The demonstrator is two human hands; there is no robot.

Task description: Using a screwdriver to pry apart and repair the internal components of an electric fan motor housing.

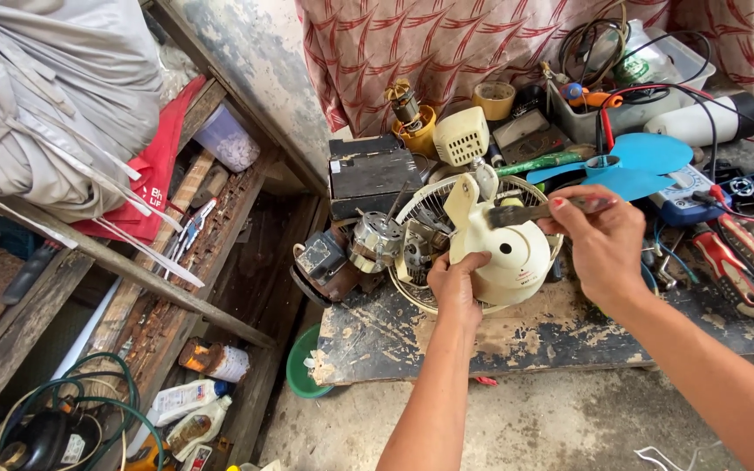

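The cluttered wooden workbench (569, 336) carries everything here, and the cream plastic fan housing (503, 253) sits at its near edge, leaning back against a white wire fan guard (425, 205). The left hand (454, 283) is closed on the housing's lower left rim, thumb over the front, so the housing rises up and to the right from that grip. The right hand (599, 240) is the hand at the working end: it is pinched shut around a small brush (538, 211), whose long axis runs nearly level, handle to the right in the fingers and dark bristles to the left. The bristle tip lies on or just above the housing's upper face; contact cannot be told for certain. So the housing lies left of and below the right grip, right of and above the left one.

The housing is rounded, dome-like, smooth and pale cream, with a small dark hole near its middle and a flat bracket rising from its top. Behind the right hand lies a blue fan blade (634, 166); left of the left hand sits a bare electric motor (375, 242).
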